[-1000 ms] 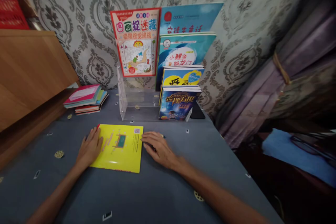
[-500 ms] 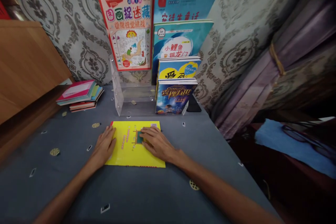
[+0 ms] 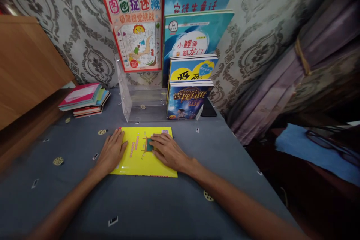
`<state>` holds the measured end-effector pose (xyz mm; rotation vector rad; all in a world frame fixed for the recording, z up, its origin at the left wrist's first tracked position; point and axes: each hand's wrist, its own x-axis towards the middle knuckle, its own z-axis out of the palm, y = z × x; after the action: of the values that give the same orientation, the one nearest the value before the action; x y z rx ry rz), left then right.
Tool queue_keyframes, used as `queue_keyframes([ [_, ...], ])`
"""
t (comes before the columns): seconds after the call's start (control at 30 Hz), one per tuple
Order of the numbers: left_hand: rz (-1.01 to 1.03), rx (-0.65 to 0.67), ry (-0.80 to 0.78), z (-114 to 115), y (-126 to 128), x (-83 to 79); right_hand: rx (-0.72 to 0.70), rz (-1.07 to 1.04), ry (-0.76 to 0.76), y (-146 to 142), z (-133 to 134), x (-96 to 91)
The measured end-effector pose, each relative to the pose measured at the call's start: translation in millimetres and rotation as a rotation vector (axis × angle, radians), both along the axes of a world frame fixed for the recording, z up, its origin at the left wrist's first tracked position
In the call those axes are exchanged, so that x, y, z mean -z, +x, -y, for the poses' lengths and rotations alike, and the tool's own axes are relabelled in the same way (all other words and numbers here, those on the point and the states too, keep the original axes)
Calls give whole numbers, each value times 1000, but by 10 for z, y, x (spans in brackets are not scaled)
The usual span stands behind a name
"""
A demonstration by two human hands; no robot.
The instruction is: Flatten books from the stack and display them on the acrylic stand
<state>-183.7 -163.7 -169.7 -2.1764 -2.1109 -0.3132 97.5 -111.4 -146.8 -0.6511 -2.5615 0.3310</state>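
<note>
A thin yellow book [image 3: 140, 157] lies flat on the grey tablecloth [image 3: 157, 206] in front of me. My left hand [image 3: 111, 152] rests flat on its left edge, fingers stretched out. My right hand [image 3: 168, 152] lies flat on the book's right half, fingers extended over the small green picture on the cover. Neither hand grips anything.
A clear acrylic book stand [image 3: 132, 99] behind the yellow book holds several upright picture books [image 3: 188, 99], with a red-framed one [image 3: 135, 26] at the back left. A stack of thin books [image 3: 84, 99] lies at the left. Wooden furniture [image 3: 25, 63] stands left, curtains [image 3: 295, 71] right.
My right hand slid from beside the book's right edge onto its cover. The book was straightened and shifted toward the stand. The view tilted down and closer.
</note>
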Motion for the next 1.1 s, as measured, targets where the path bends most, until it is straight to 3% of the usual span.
queue_keyframes([
  [0.57, 12, 173, 85, -183, 329, -21, 22, 15, -11, -6, 18, -23],
  [0.87, 44, 302, 52, -298, 534, 12, 28, 3, -32, -6, 13, -18],
  [1.1, 75, 326, 105, -328, 596, 35, 126, 69, -109, -268, -18, -44],
])
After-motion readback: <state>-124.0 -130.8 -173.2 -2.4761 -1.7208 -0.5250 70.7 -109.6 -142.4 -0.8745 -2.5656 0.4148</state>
